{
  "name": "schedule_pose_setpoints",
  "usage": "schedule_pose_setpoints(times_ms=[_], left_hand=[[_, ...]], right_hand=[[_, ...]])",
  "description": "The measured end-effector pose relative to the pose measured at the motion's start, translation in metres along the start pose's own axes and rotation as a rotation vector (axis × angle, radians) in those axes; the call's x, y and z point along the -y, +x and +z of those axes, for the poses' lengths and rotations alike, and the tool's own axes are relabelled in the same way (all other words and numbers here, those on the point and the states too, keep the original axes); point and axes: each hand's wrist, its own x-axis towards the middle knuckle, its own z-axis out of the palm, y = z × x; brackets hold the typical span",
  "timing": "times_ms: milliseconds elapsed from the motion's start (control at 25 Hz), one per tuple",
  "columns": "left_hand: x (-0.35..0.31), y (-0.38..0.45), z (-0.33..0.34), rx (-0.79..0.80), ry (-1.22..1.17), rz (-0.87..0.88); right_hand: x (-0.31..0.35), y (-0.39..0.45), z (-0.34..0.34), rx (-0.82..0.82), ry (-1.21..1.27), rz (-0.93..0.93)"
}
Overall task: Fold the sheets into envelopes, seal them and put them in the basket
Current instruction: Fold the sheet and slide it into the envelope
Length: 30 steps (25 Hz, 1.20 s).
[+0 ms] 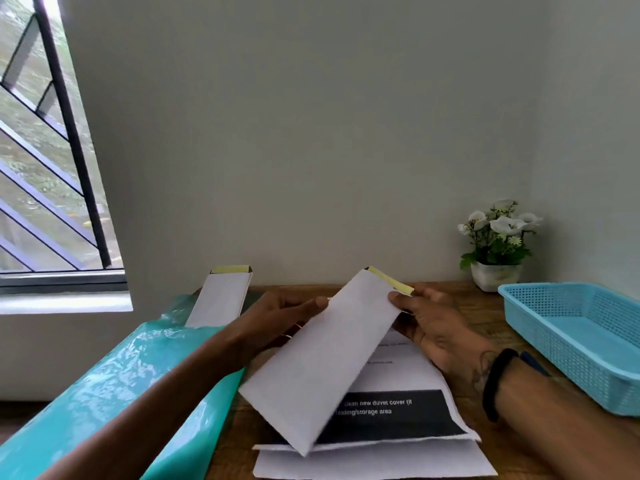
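A: From the head view, where is the envelope (323, 355)?

B: It is a long white envelope held up over the wooden tabletop (485, 317), tilted, with its lower end toward the person and its far end up and to the right. A yellow strip (391, 280) runs along that far end.

A: How does the left hand (277, 317) sit?

B: The left forearm comes in from the lower left, and the hand lies against the envelope's left edge. Its grip is closed on the paper: the thumb lies on the near face, and the other fingers are hidden behind it.

A: And the right hand (433, 327)?

B: It reaches in from the lower right, palm turned toward the camera, with a black band (498, 382) on the wrist. Its grip pinches the envelope near the upper right corner, thumb on the front just below the yellow strip, fingers behind.

A: What lies beneath?

B: Printed sheets (398, 410) lie flat on the tabletop under the envelope, one with a dark block of white text. A second envelope (221, 296) with its own yellow strip sticks out of a teal plastic bag (114, 386) at the left.

A: And the basket (571, 344)?

B: The light blue mesh basket sits at the right edge of the tabletop, well apart from the held envelope. A small white pot of flowers (497, 244) stands by the wall just behind it.
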Motion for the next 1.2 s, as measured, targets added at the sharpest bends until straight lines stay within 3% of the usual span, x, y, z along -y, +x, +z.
schedule_pose_setpoints(times_ms=[120,360,520,680,760,1040,1200], left_hand=[[0.003,0.000,0.017,0.081,-0.269,-0.026],[0.015,0.008,0.037,-0.084,-0.487,-0.048],[0.028,0.013,0.031,-0.139,-0.246,0.054],[0.028,0.008,0.032,-0.332,0.353,0.310],[0.027,0.006,0.035,-0.383,0.504,0.422],[-0.001,-0.013,0.038,-0.420,0.489,0.610],[-0.014,-0.020,0.047,-0.290,0.274,0.433]], right_hand=[[-0.006,-0.003,0.004,0.088,-0.099,0.047],[-0.007,-0.018,0.011,0.254,-0.216,0.104],[-0.009,-0.021,0.015,0.257,-0.230,0.111],[-0.007,-0.024,0.016,0.227,-0.206,0.088],[-0.001,-0.025,0.017,0.221,-0.179,0.087],[0.013,-0.033,0.023,0.316,-0.066,0.137],[0.010,-0.036,0.031,0.340,0.031,0.147]])
